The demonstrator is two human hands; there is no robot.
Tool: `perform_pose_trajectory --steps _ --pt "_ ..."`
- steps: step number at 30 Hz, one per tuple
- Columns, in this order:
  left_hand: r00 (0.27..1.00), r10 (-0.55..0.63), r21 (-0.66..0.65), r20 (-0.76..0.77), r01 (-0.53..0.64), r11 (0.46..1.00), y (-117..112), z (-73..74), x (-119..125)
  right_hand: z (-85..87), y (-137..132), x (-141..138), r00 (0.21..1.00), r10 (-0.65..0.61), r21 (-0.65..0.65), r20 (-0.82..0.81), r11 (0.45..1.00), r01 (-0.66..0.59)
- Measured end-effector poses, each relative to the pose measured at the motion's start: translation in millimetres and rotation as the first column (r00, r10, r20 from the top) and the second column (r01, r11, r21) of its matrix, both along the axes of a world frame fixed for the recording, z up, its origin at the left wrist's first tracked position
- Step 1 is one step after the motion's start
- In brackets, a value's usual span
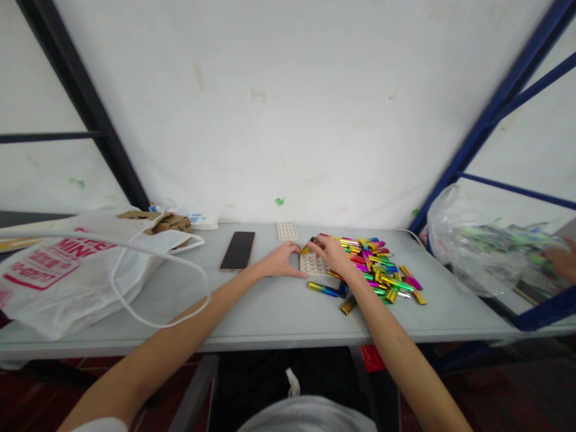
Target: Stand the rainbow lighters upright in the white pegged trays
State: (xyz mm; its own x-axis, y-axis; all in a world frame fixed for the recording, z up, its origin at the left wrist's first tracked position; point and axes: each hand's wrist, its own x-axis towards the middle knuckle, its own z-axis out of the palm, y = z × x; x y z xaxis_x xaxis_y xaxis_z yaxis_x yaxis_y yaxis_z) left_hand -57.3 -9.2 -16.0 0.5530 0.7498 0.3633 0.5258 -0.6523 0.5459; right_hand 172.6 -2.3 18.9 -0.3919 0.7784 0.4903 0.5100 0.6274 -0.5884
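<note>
A small pale tray with rows of round cells [315, 264] lies on the table between my hands. My left hand [281, 261] curves around its left side, with the thumb at the front corner and the fingertips at the back corner. Over the tray's back right part, my right hand [332, 253] pinches a shiny gold and dark tube-like piece [308, 247] near the back left corner. Right of the tray spreads a heap of shiny metallic tube-like pieces [382, 270] in several colours. A gold-to-blue piece [323, 289] lies in front of the tray.
A second pale tray [287, 231] lies near the wall. Left of my hands is a dark-screened phone [238, 251]. A white plastic bag [76, 264] and a white cable [204, 294] take up the left. At right, another person's hand [562, 259] touches a clear bag [472, 246].
</note>
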Motion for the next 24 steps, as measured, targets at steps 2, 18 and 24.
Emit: perform_pose_trajectory --steps 2,18,24 --pt "1.000 0.002 0.001 0.011 -0.002 1.000 0.2 -0.2 0.0 -3.4 2.3 0.0 1.000 0.008 0.011 0.028 1.000 -0.008" --pt "1.000 0.007 -0.013 -0.017 -0.007 1.000 -1.9 5.1 0.0 19.2 -12.2 24.3 0.986 -0.022 0.074 0.167 0.997 0.010" --pt "0.999 0.004 -0.011 -0.035 -0.005 1.000 -2.6 5.7 1.0 19.7 -71.7 46.4 0.866 0.143 -0.038 0.479 0.989 -0.142"
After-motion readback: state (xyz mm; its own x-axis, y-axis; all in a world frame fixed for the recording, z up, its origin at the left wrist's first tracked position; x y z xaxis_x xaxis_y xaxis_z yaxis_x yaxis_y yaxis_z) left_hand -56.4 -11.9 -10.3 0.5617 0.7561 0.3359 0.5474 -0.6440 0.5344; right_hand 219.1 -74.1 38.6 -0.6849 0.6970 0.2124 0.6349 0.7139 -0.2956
